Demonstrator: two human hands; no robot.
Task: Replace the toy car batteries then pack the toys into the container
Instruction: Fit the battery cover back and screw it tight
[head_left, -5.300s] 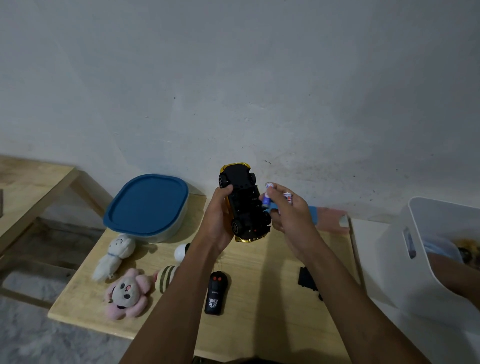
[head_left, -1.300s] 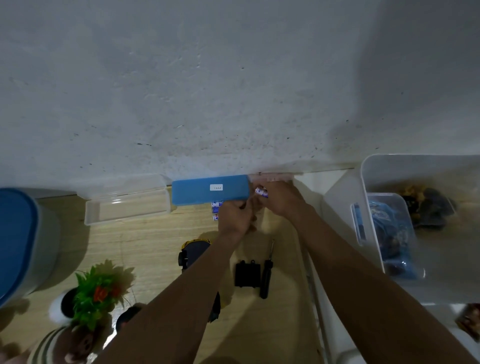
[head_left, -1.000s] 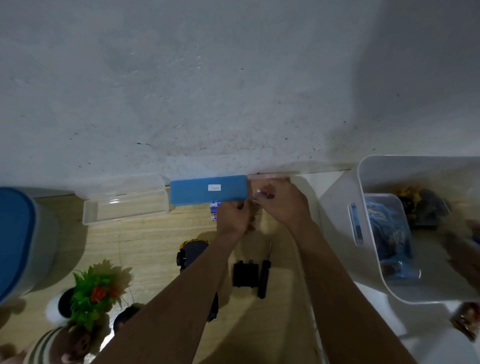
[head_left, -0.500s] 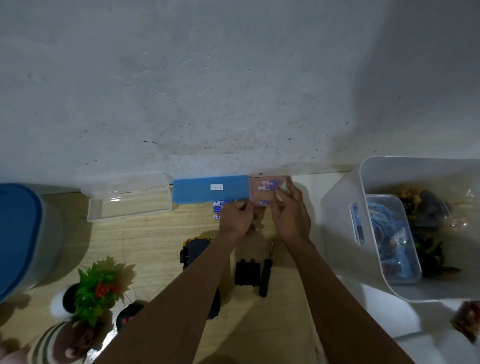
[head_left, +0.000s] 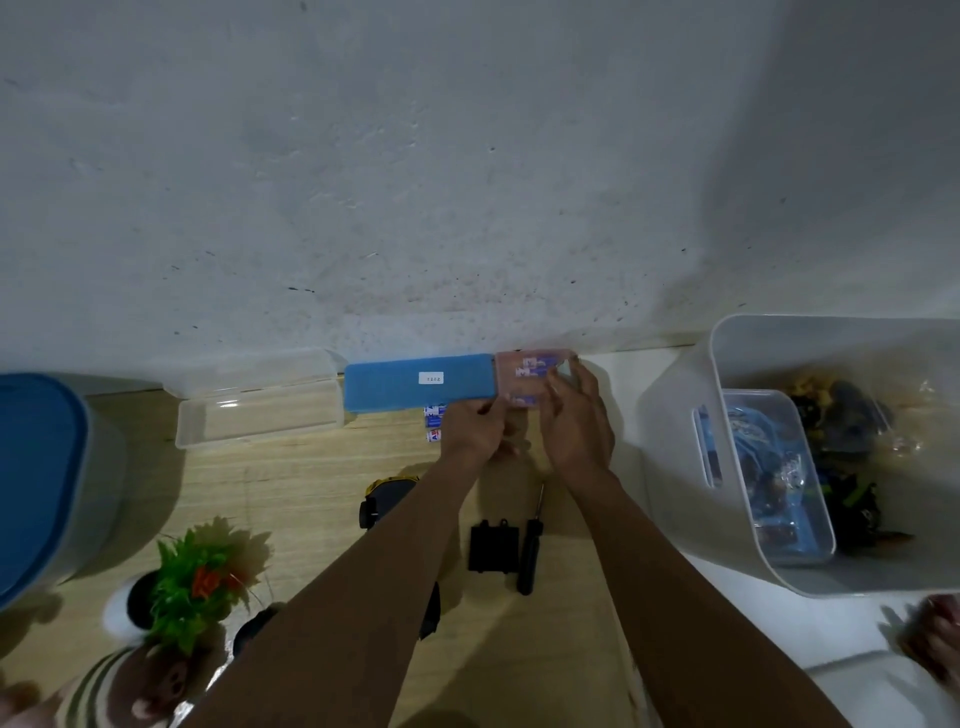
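A pink see-through battery box (head_left: 524, 370) with batteries inside lies against the wall, next to a blue case (head_left: 418, 382). My left hand (head_left: 480, 431) is curled on the pink box's near edge. My right hand (head_left: 576, 421) hovers over the box with fingers apart and nothing in them. Two loose batteries (head_left: 434, 423) lie just left of my left hand. The black and yellow toy car (head_left: 387, 499) is on the wooden table (head_left: 291, 478), partly hidden by my left forearm. Its black battery cover (head_left: 493, 545) and a screwdriver (head_left: 530, 551) lie between my arms.
A blue-lidded container (head_left: 36, 478) stands at the far left, and a clear open case (head_left: 260, 405) lies by the wall. A toy plant (head_left: 202, 577) and plush toys (head_left: 130, 686) are at lower left. A white basket (head_left: 691, 457) of toys stands right. Another person's hand (head_left: 935, 639) shows at lower right.
My right hand carried a battery to the pink box and has let it go; its fingers are now spread. The toy car was put down on the table earlier.
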